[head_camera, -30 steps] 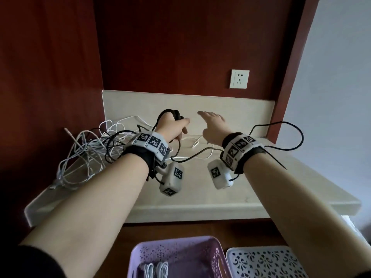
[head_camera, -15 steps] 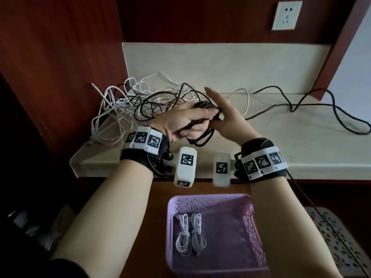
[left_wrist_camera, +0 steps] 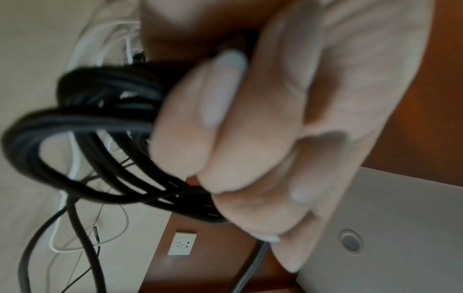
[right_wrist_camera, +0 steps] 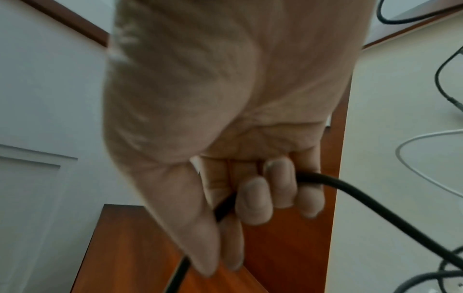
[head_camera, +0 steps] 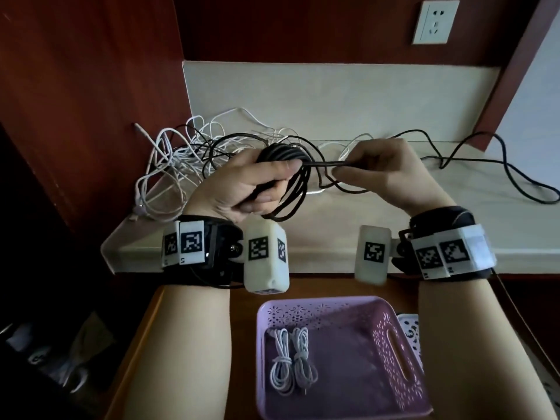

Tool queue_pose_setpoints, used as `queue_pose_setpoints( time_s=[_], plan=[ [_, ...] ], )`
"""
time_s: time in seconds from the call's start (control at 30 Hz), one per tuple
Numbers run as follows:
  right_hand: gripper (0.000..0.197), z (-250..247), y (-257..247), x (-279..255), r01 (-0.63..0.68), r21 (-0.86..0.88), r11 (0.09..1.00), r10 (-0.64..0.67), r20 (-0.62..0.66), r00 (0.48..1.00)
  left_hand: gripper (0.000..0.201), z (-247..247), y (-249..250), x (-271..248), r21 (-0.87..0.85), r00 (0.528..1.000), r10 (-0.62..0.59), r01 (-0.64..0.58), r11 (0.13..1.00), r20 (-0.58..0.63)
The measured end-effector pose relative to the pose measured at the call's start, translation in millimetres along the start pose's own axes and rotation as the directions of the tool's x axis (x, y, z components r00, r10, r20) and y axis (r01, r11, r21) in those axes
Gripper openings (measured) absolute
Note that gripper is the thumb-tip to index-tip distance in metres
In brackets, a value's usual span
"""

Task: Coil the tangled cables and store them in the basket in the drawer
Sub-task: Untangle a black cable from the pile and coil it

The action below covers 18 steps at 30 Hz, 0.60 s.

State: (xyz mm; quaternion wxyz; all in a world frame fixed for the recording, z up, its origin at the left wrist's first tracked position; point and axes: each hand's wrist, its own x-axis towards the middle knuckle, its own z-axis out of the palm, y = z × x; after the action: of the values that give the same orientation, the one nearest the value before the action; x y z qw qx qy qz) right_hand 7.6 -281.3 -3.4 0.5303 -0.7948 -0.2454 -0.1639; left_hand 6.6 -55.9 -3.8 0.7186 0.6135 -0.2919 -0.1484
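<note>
From the head view, our left hand [head_camera: 254, 184] gripped the black cable [head_camera: 288, 189] coil above the counter [head_camera: 394, 225]; our right hand [head_camera: 385, 174] pinched its free run, which might snag the white tangle [head_camera: 169, 165]. The basket [head_camera: 394, 353] waited below. Left wrist: curled fingers [left_wrist_camera: 200, 119] could let loops slip. Right wrist: a firm pinch.

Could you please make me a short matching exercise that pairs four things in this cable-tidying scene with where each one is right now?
Things
1. black cable coil
2. two coiled white cables
3. tangle of white cables
4. wall socket

Places
A. lying in the purple basket
B. on the wooden panel above the counter
C. gripped in the left hand, with a strand running to the right hand
D. heaped on the counter by the left wall

Pairs: 1-C, 2-A, 3-D, 4-B
</note>
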Motion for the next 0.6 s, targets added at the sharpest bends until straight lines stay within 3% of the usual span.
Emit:
queue_pose_setpoints(
  time_s=[0.07, 0.13, 0.27, 0.33, 0.4, 0.47, 0.53, 0.6],
  plan=[
    [0.021, -5, 0, -1, 0.021, 0.008, 1.0, -0.021, -0.054, 0.998, 0.029, -5, -2, -2, 0.002, 0.998, -0.01, 0.01, 1.0, -0.058],
    [0.027, -10, -4, 0, 0.083, -0.013, 0.996, -0.084, -0.191, 0.978, 0.027, -9, -2, -5, 0.018, 1.0, -0.001, 0.002, 1.0, -0.031],
    [0.019, -14, -13, 2, 0.207, -0.064, 0.976, -0.215, -0.408, 0.887, 0.035, -4, 0, -7, 0.192, 0.975, -0.059, 0.017, 0.981, 0.215],
    [0.011, -3, -9, 6, 0.168, -0.105, 0.98, -0.198, -0.446, 0.873, 0.032, 6, -2, -6, 0.286, 0.95, -0.11, 0.023, 0.958, 0.292],
    [0.019, 10, -2, 11, 0.113, -0.2, 0.973, -0.198, -0.479, 0.855, 0.031, 13, -6, -5, 0.272, 0.925, -0.093, -0.012, 0.962, 0.368],
    [0.033, 22, 4, 14, 0.084, -0.34, 0.937, -0.228, -0.412, 0.882, 0.032, 13, -9, -3, 0.087, 0.906, 0.013, -0.055, 0.995, 0.424],
    [0.034, 31, 8, 15, 0.104, -0.422, 0.9, -0.216, -0.226, 0.95, 0.027, 4, -5, 0, -0.213, 0.892, 0.156, -0.069, 0.975, 0.423],
    [0.032, 36, 11, 14, 0.087, -0.408, 0.909, -0.126, -0.069, 0.99, 0.024, -7, 4, 3, -0.573, 0.872, 0.311, -0.044, 0.819, 0.378]
  ],
)
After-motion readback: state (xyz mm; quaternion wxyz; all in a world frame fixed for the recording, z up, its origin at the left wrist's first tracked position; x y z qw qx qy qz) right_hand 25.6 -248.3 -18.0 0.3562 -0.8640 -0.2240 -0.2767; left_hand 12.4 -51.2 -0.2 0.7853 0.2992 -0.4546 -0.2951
